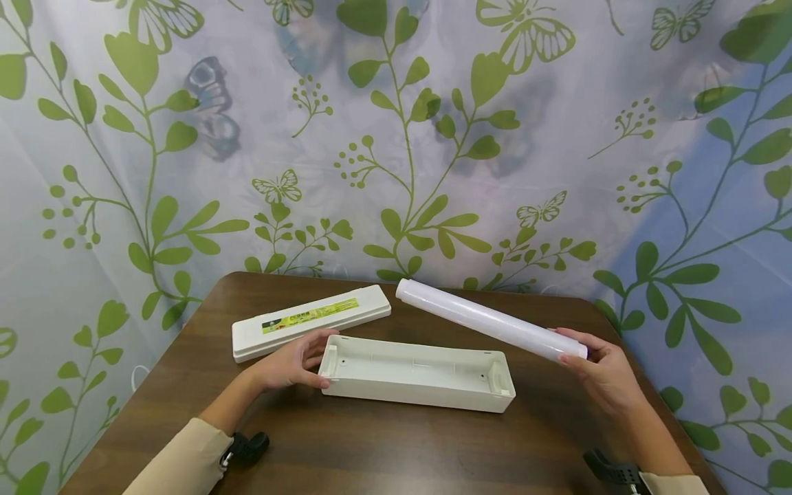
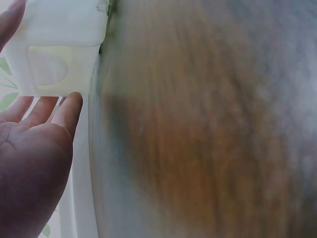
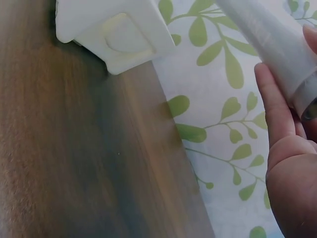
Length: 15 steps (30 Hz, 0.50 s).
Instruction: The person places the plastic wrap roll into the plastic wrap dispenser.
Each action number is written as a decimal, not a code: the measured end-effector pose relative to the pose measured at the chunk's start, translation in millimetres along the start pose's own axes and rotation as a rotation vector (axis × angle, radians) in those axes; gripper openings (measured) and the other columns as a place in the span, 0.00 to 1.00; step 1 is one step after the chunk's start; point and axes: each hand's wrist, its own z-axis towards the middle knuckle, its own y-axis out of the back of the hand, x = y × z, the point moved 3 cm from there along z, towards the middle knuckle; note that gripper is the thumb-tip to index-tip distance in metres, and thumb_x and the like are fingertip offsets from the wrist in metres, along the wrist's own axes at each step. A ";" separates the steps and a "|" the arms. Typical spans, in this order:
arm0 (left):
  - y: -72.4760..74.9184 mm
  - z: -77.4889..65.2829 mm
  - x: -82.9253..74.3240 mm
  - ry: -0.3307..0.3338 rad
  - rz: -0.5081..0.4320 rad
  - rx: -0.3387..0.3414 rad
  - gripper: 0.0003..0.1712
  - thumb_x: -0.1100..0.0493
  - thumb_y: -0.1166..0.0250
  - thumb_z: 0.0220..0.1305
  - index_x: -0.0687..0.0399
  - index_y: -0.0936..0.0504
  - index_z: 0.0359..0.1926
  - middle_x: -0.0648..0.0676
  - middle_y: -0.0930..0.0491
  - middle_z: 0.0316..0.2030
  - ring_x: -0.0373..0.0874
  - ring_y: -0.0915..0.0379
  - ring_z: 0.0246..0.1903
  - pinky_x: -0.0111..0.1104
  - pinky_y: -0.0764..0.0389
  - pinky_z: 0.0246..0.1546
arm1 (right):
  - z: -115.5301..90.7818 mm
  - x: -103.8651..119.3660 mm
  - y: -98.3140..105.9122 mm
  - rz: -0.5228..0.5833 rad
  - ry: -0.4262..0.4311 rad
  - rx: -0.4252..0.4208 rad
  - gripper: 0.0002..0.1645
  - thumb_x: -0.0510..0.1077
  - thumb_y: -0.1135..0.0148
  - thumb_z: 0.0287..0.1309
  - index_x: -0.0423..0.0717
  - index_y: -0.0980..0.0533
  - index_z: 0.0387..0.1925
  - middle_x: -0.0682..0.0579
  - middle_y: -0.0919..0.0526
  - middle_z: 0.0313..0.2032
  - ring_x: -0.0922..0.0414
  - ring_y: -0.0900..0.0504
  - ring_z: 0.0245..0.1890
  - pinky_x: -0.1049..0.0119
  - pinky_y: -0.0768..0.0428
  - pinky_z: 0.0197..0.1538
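Observation:
A long white open-topped plastic box [image 1: 414, 395] lies on the table, its hollow inside facing up. My left hand [image 1: 291, 364] grips the box's left end, thumb at the front corner and fingers at the back one. In the left wrist view, the fingers [image 2: 69, 111] touch the edge of the box end [image 2: 59, 69]. My right hand [image 1: 609, 378] holds a roll of clear plastic wrap [image 1: 489, 320] by its right end, between thumb and fingers. The roll is tilted, raised behind and to the right of the box. In the right wrist view, the wrap roll [image 3: 277, 44] lies against the fingers.
A white lid [image 1: 315, 320] with a yellow-green label lies behind the box at the left. The brown wooden table [image 1: 396, 454] reaches back to a curtain [image 1: 346, 227] printed with green leaves and butterflies. Black straps circle both wrists.

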 end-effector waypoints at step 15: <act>-1.2 0.0 -0.5 -0.027 -0.007 0.004 0.56 0.68 0.24 0.57 0.67 0.51 0.77 0.71 0.43 0.73 0.71 0.47 0.74 0.34 0.20 0.60 | 22.4 -3.3 -18.0 0.031 0.077 0.171 0.26 0.18 0.47 0.63 0.29 0.26 0.62 0.55 0.15 0.58 0.62 0.17 0.48 0.70 0.15 0.47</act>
